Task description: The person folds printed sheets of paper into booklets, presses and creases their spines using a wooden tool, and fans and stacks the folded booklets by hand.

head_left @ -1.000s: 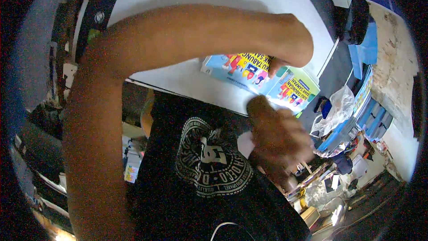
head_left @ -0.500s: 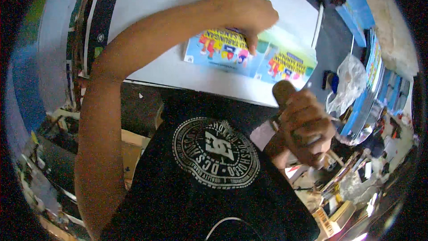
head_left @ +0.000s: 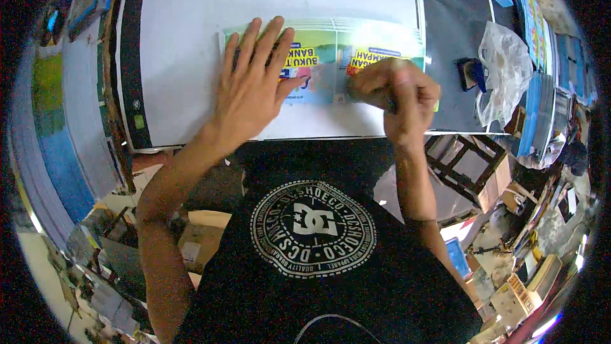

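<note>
While the left hand (head_left: 249, 86) lies spread over the printed paper (head_left: 323, 75) at 11 o'clock, its fingers released, the right hand (head_left: 402, 92) curls over the paper's other end at 2 o'clock, blurred; whether its fingers grip anything, I cannot tell. The paper rests at 12 o'clock on the white counter (head_left: 181, 57). Farther toward 2 o'clock lies a clear plastic bag (head_left: 506, 67).
</note>
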The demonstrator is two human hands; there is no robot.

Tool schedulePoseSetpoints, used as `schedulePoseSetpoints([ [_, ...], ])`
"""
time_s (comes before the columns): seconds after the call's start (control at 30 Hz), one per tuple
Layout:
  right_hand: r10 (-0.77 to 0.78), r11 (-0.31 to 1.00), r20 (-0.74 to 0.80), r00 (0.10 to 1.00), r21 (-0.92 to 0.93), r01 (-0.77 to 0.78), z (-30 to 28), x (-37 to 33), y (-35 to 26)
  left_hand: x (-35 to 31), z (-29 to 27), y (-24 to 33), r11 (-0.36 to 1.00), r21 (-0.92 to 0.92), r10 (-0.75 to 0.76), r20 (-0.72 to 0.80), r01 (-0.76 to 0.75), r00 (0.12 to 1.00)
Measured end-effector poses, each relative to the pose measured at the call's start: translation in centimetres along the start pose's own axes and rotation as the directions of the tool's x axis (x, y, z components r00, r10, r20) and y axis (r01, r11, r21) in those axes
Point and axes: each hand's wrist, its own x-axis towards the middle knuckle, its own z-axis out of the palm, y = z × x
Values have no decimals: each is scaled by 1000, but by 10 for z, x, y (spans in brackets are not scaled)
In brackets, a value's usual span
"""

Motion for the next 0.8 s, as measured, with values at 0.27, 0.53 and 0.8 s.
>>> schedulePoseSetpoints([
  [0.27, -318, 849, 402, 859, -282, 446, 20, -19, -16, -3, 18, -3, 996, 93, -16, 22, 14, 1000],
  [0.53, -463, 886, 244, 852, 149, 439, 18, -20, 2, -6, 14, -4, 995, 88, -51, 46, 47, 998],
  [0.8, -405, 914, 250, 880, 75, 399, 1, -5, 24, 5, 16, -4, 997, 64, -38, 7, 38, 999],
])
